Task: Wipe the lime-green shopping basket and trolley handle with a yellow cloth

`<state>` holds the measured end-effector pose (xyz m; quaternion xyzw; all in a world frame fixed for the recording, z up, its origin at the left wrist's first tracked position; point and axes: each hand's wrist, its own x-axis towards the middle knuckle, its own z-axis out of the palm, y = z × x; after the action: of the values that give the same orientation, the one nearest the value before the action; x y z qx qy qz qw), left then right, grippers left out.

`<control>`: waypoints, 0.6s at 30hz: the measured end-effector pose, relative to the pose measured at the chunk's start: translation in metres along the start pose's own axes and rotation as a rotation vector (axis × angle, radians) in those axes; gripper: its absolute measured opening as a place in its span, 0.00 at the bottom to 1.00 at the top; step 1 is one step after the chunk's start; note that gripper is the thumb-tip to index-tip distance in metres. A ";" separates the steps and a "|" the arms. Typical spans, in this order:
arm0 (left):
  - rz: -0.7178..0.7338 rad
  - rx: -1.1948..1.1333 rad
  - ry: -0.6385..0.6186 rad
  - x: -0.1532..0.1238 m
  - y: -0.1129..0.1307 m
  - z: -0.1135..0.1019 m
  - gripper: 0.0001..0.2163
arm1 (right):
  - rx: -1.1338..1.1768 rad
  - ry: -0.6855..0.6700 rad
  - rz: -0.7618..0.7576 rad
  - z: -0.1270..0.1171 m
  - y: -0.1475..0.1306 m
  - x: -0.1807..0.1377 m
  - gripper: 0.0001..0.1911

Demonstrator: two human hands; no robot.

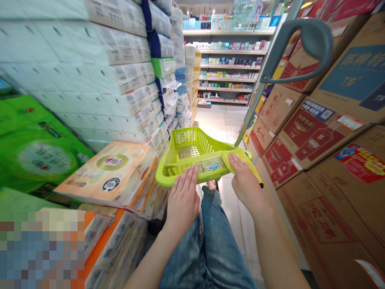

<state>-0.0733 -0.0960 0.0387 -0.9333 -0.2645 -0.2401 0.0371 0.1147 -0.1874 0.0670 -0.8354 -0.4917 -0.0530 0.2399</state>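
A lime-green plastic shopping basket (pixel 164 176) with perforated walls is in front of my legs, its inside showing no goods. My left hand (pixel 183 198) lies flat on the basket's near rim, fingers stretched out, beside a clear label panel (pixel 210 164) on the handle bar. At the basket's right end, my right hand (pixel 245 180) presses a yellow cloth (pixel 252 166) against the rim, fingers bent over it. The cloth drapes down the outer side and has a small dark tag at its lower corner.
Stacked white tissue packs (pixel 120 76) rise on the left, with an orange tissue pack (pixel 111 170) and green packs (pixel 42 148) lower down. Cardboard cartons (pixel 313 136) line the right, behind a metal post with a grey loop handle (pixel 326 40). Shelves (pixel 231 52) of small boxes stand ahead across the tiled aisle (pixel 216 116).
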 end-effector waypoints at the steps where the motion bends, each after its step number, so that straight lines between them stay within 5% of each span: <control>1: -0.004 0.001 0.001 0.000 0.001 0.000 0.32 | -0.028 0.002 0.018 0.001 -0.005 0.000 0.37; 7: 0.004 -0.005 -0.008 0.000 0.000 -0.001 0.31 | 0.016 -0.054 -0.258 0.021 -0.064 -0.011 0.36; 10: 0.010 -0.006 -0.008 0.000 -0.002 -0.002 0.32 | 0.085 -0.063 -0.318 0.018 -0.055 -0.010 0.37; 15: 0.005 -0.004 -0.007 0.001 0.000 -0.002 0.31 | 0.048 -0.014 -0.064 0.000 -0.003 0.002 0.38; 18: -0.016 -0.008 -0.008 0.001 0.003 -0.002 0.31 | -0.034 0.001 0.038 0.000 -0.006 0.004 0.36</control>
<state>-0.0722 -0.0986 0.0413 -0.9323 -0.2709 -0.2378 0.0305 0.1115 -0.1819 0.0703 -0.8485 -0.4746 -0.0570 0.2270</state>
